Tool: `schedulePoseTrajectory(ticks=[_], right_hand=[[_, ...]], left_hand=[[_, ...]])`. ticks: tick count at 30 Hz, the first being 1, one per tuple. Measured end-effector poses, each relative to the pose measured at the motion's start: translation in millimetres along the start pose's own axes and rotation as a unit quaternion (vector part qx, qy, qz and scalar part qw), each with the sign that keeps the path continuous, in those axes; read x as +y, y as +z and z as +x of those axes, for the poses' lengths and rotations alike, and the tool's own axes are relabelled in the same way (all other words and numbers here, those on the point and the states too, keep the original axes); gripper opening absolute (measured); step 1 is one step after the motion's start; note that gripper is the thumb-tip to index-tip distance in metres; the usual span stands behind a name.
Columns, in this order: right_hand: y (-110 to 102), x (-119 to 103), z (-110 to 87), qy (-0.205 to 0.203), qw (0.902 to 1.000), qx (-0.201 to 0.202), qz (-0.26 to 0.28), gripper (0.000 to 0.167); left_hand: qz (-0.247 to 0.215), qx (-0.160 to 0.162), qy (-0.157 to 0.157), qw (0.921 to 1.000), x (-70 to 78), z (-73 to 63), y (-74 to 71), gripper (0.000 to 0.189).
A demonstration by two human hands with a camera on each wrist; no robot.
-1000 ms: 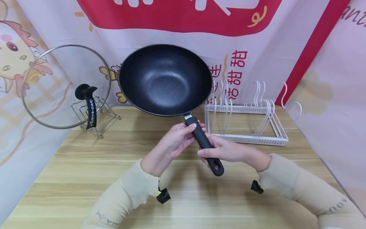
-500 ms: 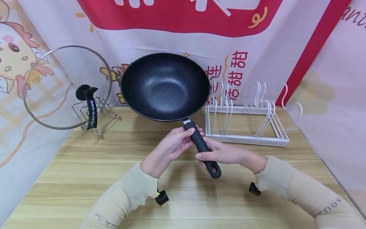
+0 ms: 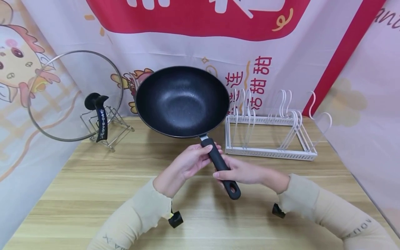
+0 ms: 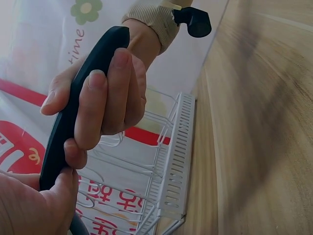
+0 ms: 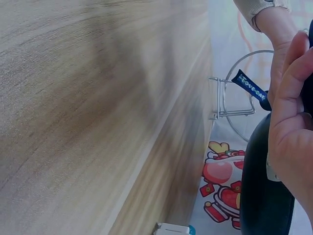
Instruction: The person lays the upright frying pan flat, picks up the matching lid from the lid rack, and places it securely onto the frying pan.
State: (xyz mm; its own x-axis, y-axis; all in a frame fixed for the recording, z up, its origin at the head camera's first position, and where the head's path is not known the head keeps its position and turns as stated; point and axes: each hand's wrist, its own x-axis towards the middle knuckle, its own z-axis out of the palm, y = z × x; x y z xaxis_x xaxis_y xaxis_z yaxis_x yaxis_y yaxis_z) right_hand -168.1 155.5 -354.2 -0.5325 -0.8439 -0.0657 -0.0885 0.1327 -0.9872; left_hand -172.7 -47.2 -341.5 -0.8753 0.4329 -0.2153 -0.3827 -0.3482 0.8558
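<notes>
A black wok (image 3: 182,104) is held in the air, tilted so its inside faces me. My left hand (image 3: 192,159) holds its black handle (image 3: 217,159) close to the pan, thumb on top. Lower on the same handle, near the end with the hanging hole, my right hand (image 3: 242,169) grips it. Curled fingers (image 4: 115,95) of the right hand wrap the handle in the left wrist view. The dark outer side of the wok (image 5: 264,196) shows in the right wrist view, partly behind a hand.
A glass lid (image 3: 75,95) with a black knob stands upright in a small wire stand (image 3: 117,130) at left. The white wire rack (image 3: 272,152) with hooked dividers sits at back right on the wooden table (image 3: 125,180). A printed cloth (image 3: 187,45) hangs behind.
The wok has come down and slightly nearer to me, with both hands still on its handle. The lid and the rack have not moved.
</notes>
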Motion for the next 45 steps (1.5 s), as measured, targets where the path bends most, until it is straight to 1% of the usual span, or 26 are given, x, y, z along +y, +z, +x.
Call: schedulePoseTrajectory(ticks=[5, 12, 15, 19, 24, 28, 37, 45], right_hand=[[1.3, 3.7, 1.6, -0.008, 0.9999, -0.004, -0.007, 0.017], [3.8, 8.2, 1.6, 0.001, 1.0000, -0.007, 0.001, 0.018], [5.0, 9.7, 0.6, 0.002, 0.9999, -0.010, 0.005, 0.019], [7.0, 10.8, -0.3, 0.009, 0.9999, -0.008, 0.006, 0.021], [10.4, 11.7, -1.0, 0.023, 0.9997, -0.004, 0.002, 0.025], [12.6, 12.3, -1.1, 0.028, 0.9995, -0.004, 0.010, 0.026], [14.1, 16.4, 0.2, 0.030, 0.9994, -0.004, 0.015, 0.026], [15.5, 24.1, 2.5, 0.030, 0.9992, -0.009, 0.026, 0.028]], left_hand=[[-0.005, -0.002, -0.004, 1.0000, -1.9, -1.2, -2.1, 0.035], [-0.003, 0.005, -0.018, 0.9998, -4.2, -4.0, -5.0, 0.035], [-0.004, 0.003, -0.020, 0.9998, -6.8, -4.1, -6.4, 0.034], [-0.005, 0.000, -0.021, 0.9998, -10.2, -4.6, -7.8, 0.035], [-0.005, 0.008, -0.025, 0.9996, -13.7, -6.1, -9.5, 0.035], [-0.006, 0.011, -0.028, 0.9995, -15.6, -6.5, -10.3, 0.036], [0.004, 0.011, -0.027, 0.9996, -18.2, -6.5, -13.6, 0.036], [0.014, 0.010, -0.036, 0.9992, -21.5, -5.8, -17.6, 0.035]])
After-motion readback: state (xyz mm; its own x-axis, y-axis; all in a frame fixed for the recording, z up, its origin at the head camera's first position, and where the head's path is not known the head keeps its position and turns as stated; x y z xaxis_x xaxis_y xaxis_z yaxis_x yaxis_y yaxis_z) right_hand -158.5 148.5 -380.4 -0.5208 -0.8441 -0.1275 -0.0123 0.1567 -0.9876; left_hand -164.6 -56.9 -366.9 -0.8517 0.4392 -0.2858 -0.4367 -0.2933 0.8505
